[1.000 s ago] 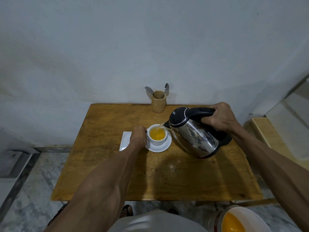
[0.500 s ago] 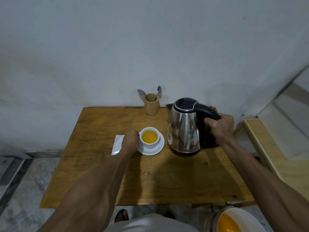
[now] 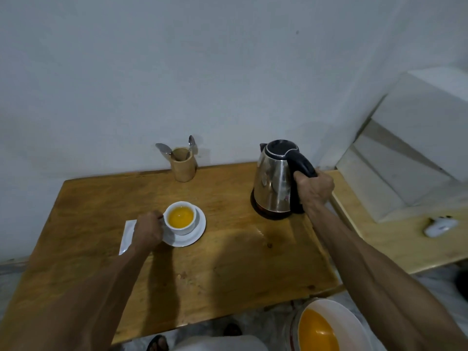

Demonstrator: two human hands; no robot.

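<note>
Kettle (image 3: 272, 183) farther right (handle (image 3: 302, 162) inside fingers (image 3: 301, 179))

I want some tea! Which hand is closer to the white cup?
Left. The left hand holds the white cup at its left side, touching it. The right hand grips the kettle by its handle, far off to the cup's right and farther back.

We are looking at a glossy metal kettle (image 3: 272, 188) with a matt plastic handle (image 3: 301, 163), a glazed cup (image 3: 182, 230), and a smooth wooden table (image 3: 228, 262).
</note>
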